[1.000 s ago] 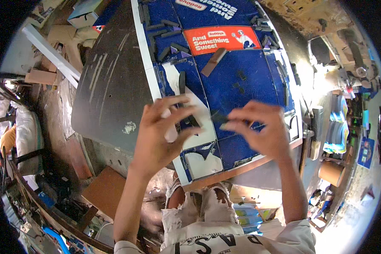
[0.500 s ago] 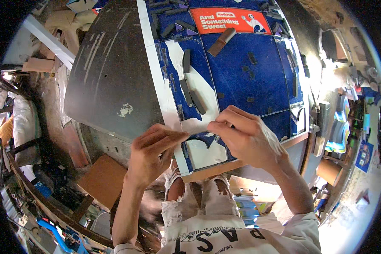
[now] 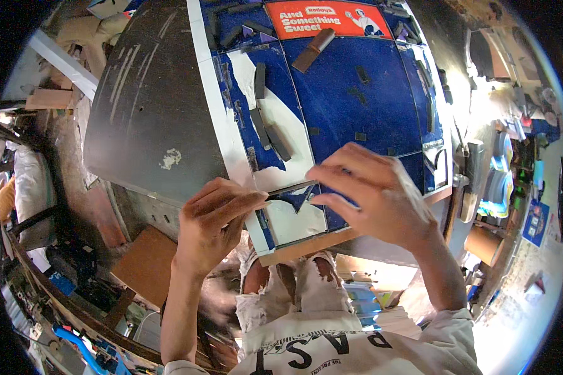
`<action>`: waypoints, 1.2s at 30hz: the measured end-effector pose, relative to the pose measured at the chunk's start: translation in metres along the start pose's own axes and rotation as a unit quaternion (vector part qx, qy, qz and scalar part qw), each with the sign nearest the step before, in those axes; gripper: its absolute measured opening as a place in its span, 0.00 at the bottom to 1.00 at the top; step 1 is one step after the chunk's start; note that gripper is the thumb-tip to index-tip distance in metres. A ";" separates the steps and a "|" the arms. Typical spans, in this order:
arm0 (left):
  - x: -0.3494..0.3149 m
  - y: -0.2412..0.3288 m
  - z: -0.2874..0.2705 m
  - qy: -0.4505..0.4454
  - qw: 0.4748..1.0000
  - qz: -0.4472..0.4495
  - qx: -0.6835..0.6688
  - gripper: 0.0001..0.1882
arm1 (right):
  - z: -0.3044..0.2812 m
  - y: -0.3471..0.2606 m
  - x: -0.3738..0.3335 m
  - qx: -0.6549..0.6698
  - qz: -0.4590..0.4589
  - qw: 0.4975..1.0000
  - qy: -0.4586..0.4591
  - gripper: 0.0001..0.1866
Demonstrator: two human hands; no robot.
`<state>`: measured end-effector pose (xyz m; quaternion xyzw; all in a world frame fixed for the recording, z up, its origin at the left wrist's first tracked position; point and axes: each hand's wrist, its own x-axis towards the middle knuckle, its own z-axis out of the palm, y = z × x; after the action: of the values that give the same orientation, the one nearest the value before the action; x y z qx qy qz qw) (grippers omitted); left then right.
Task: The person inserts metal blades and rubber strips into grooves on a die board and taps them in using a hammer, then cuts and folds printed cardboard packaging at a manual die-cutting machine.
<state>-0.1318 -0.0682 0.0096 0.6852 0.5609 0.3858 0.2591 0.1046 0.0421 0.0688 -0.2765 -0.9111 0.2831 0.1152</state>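
Between thumb and fingers, my left hand [image 3: 222,209] pinches one end of a thin dark strip [image 3: 292,186]. The strip reaches across toward my right hand [image 3: 372,194], whose thumb and fingers are spread apart around its far end. Both hands are over the near left part of a blue and white printed board [image 3: 363,106]. Several dark curved strips [image 3: 260,81] lie on the board beyond my hands. A flat brown piece with a shiny band [image 3: 313,51] rests below the red printed panel [image 3: 325,20].
A large dark scuffed panel [image 3: 150,106] stands left of the board. Small dark pieces [image 3: 361,75] lie scattered over the blue area. The board's near edge has a wooden strip [image 3: 306,247] in front of my legs. At lower left is a brown flat seat or board [image 3: 147,265].
My right hand's fingers have opened from a pinch and moved off the strip's end. My left hand keeps its pinch. The view has shifted slightly.
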 end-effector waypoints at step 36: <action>0.045 0.043 0.032 -0.008 0.992 -0.091 0.082 0.06 | -0.038 0.072 -0.036 -0.019 0.258 0.941 0.219 0.11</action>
<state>-0.0777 -0.0325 0.0353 0.6536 0.6481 0.3079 0.2408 0.1793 0.0878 0.0560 -0.5594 -0.7659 0.2185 0.2297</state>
